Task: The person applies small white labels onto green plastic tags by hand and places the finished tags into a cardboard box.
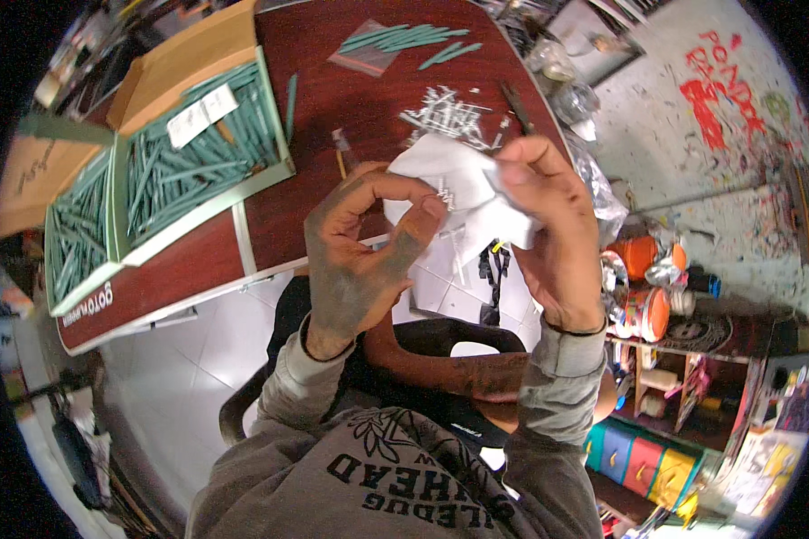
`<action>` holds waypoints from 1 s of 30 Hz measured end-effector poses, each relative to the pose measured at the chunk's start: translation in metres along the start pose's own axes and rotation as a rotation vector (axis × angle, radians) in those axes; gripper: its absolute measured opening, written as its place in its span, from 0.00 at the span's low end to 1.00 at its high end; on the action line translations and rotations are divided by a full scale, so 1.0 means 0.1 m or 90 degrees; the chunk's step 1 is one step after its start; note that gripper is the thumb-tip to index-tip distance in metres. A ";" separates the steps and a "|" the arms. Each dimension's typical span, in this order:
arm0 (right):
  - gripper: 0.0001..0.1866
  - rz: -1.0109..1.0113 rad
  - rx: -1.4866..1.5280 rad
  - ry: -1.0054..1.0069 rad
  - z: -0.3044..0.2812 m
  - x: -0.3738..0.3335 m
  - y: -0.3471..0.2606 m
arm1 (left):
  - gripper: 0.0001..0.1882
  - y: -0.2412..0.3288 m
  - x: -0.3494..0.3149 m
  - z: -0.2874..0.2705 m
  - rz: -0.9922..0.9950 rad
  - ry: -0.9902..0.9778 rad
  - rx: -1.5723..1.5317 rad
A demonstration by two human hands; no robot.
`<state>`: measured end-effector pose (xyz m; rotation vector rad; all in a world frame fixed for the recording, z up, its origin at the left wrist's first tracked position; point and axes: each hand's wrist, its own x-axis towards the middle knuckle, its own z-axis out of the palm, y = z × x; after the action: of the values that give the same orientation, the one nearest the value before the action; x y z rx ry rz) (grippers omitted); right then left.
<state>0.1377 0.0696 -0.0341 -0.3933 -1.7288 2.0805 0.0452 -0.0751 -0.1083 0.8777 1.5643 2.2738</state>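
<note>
Sleeves nearest on my feed, grey. Then, mid-air, L hand curls thumb & index almost together, grip unclear; R hand, blurred, pinches white sheet between them. Step, I'd judge: working sheet by both edges; next prob. calls for steady L pinch. Beyond, on worktop: white sticks, then green sticks.

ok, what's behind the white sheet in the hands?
Past the top of the white sheet: thin white sticks heaped on the dark red table; below it, pale floor tiles. Whatever lies directly behind the sheet is hidden.
</note>
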 end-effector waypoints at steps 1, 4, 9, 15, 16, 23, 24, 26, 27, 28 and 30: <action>0.08 0.083 0.181 -0.021 -0.14 -0.07 -0.06 | 0.06 -0.03 0.02 0.03 0.043 -0.008 0.036; 0.15 0.032 0.159 0.006 -0.44 -0.31 -0.01 | 0.09 -0.08 0.05 0.17 0.186 -0.116 0.202; 0.18 -0.046 -0.080 -0.048 -0.72 -0.72 -0.08 | 0.16 -0.15 -0.01 0.37 0.128 -0.242 0.188; 0.12 -0.314 -0.219 0.088 -0.96 -0.65 0.17 | 0.51 -0.43 0.29 0.45 0.098 -0.356 0.370; 0.10 -0.329 -0.255 0.092 -1.04 -0.64 0.11 | 0.39 -0.40 0.49 0.47 0.254 -0.468 0.331; 0.12 -0.648 -0.676 0.378 -1.43 -0.01 0.52 | 0.15 -0.41 0.30 1.42 0.209 -0.332 0.197; 0.13 -0.654 -0.655 0.377 -1.43 0.00 0.47 | 0.15 -0.36 0.26 1.51 0.176 -0.284 0.171; 0.14 -0.645 -0.591 0.382 -1.39 -0.21 0.32 | 0.15 -0.38 0.21 1.65 0.181 -0.297 0.175; 0.14 -0.641 -0.577 0.393 -1.39 -0.33 0.25 | 0.15 -0.39 0.20 1.73 0.186 -0.317 0.176; 0.14 -0.642 -0.564 0.390 -1.36 -0.38 0.20 | 0.15 -0.41 0.18 1.77 0.191 -0.322 0.179; 0.15 -0.635 -0.556 0.398 -1.33 -0.45 0.14 | 0.15 -0.44 0.17 1.85 0.195 -0.340 0.182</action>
<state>0.2372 0.1612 -0.0757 -0.2684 -1.7635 0.4026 0.1371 0.0922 -0.0975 1.7346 1.5916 1.7746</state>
